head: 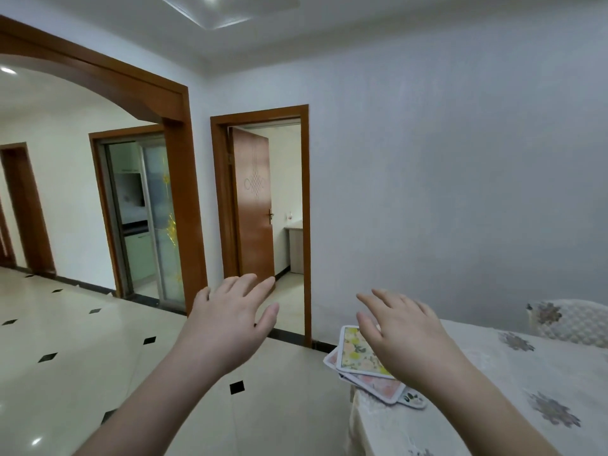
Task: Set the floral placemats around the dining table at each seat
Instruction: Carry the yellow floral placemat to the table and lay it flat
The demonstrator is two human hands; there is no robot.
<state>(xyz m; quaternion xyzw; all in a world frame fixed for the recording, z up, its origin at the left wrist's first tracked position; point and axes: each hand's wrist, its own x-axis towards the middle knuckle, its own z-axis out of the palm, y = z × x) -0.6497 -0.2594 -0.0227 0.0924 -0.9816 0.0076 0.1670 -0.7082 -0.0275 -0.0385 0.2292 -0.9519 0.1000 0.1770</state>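
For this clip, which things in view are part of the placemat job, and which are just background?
Part of the job:
- stack of floral placemats, piled at the table corner
- dining table with its embroidered cloth
- left hand and right hand, both open, holding nothing
- chair at the far side, one seat

Background:
- open wooden door
- sliding glass door
- tiled floor
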